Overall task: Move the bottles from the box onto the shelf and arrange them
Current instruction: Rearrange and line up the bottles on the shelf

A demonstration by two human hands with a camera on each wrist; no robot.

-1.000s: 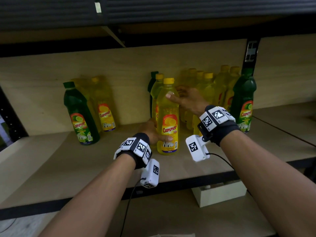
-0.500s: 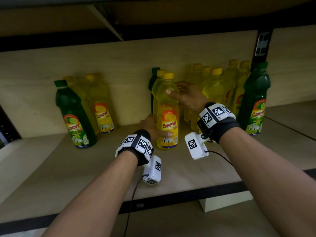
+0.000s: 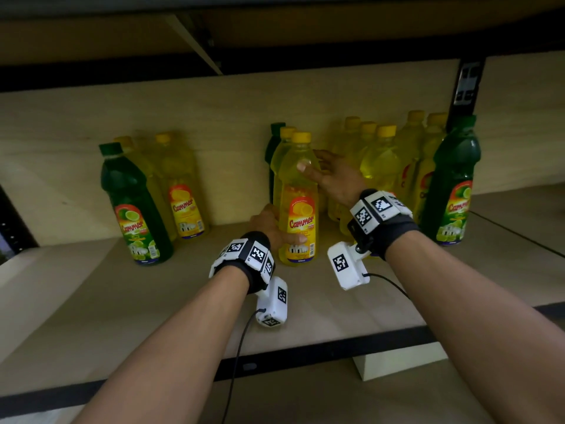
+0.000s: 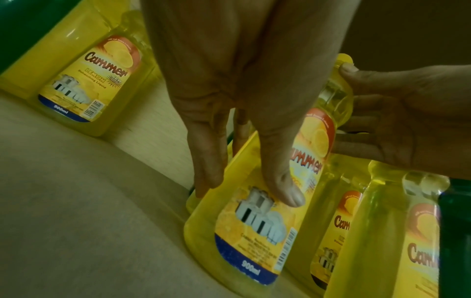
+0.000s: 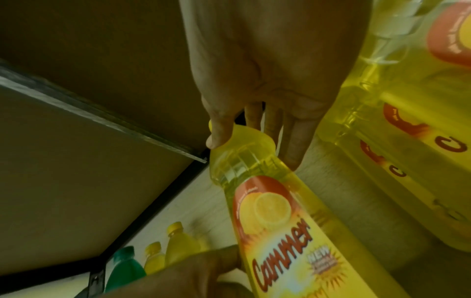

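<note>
Nearest us, both our forearms reach forward over the front edge of the shelf [image 3: 91,301], each wrist wrapped in a black band carrying white marker blocks and a small white camera.

Our left hand [image 3: 269,224] sits low against the front yellow bottle [image 3: 298,209]. In the left wrist view its thumb [image 4: 282,181] lies across the lower label and the fingers [image 4: 206,161] reach down the bottle's far side, fairly straight but closed round the base, so we are gripping it there.

Our right hand [image 3: 333,175] is higher, at the bottle's shoulder. The thumb tip [image 5: 216,139] presses on the front just under the yellow cap, and the fingers [image 5: 295,141] run behind the neck, loosely extended. It is a light pinch more than a full wrap.

The bottle stands upright on the shelf, near the middle, in front of another yellow bottle and a green one in a row running toward the back.

Just to the right stands a cluster of yellow bottles [image 3: 382,166], with a green bottle [image 3: 452,185] at its right end. Well apart on the left, a second green bottle [image 3: 134,203] stands ahead of a few more yellow ones [image 3: 183,191].

The shelf is pale wood with a dark front rail, backed by a pale wood panel [image 3: 214,108]. Overhead is the dim underside of the next shelf, and a black slotted upright [image 3: 466,87] rises at the right. Below the front edge a white block [image 3: 397,362] shows on the lower level.
</note>
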